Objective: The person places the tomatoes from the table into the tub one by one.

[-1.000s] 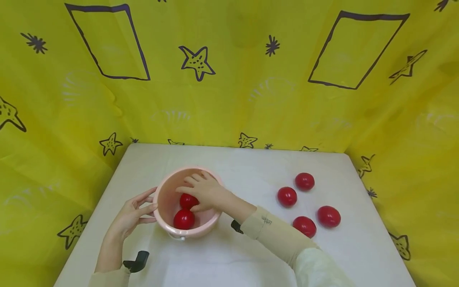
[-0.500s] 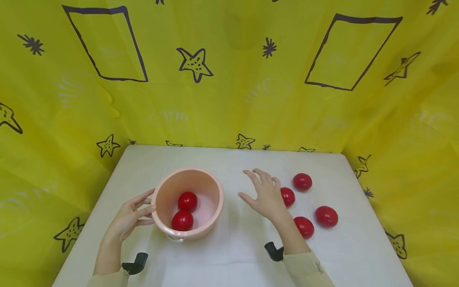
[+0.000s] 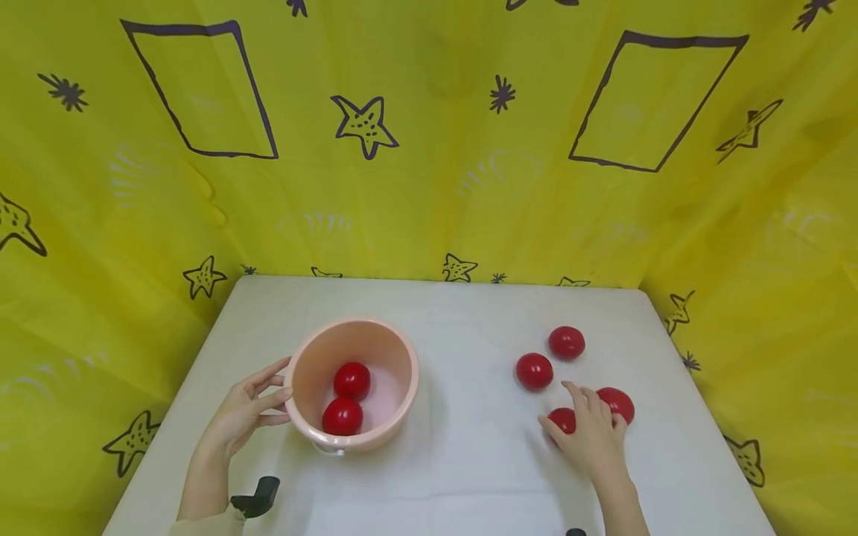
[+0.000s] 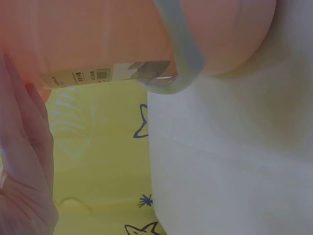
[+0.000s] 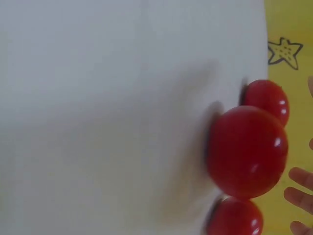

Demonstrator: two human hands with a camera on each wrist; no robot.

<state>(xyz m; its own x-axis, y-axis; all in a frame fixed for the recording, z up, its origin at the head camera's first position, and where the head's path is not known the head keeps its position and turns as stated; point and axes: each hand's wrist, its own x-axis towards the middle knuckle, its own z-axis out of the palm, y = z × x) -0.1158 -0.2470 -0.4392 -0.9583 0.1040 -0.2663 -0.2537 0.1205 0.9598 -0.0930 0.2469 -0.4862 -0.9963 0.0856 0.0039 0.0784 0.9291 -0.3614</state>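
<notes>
White-covered table (image 3: 469,461), lower half of frame. Directly on it: pink bucket (image 3: 355,342), lower left of centre; lower right, four glossy red balls: far ball (image 3: 567,342), inner ball (image 3: 534,371), outer ball (image 3: 618,403), near ball (image 3: 561,420).

Left hand (image 3: 245,412) touches pink bucket (image 3: 312,380), lower left-centre. Two red balls (image 3: 351,381) lie inside. Right hand (image 3: 592,435) is at another ball (image 3: 562,420), lower right.

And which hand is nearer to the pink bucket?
Left. The left hand touches the pink bucket on its left side; the right hand is apart from it, to its right, at a red ball.
</notes>
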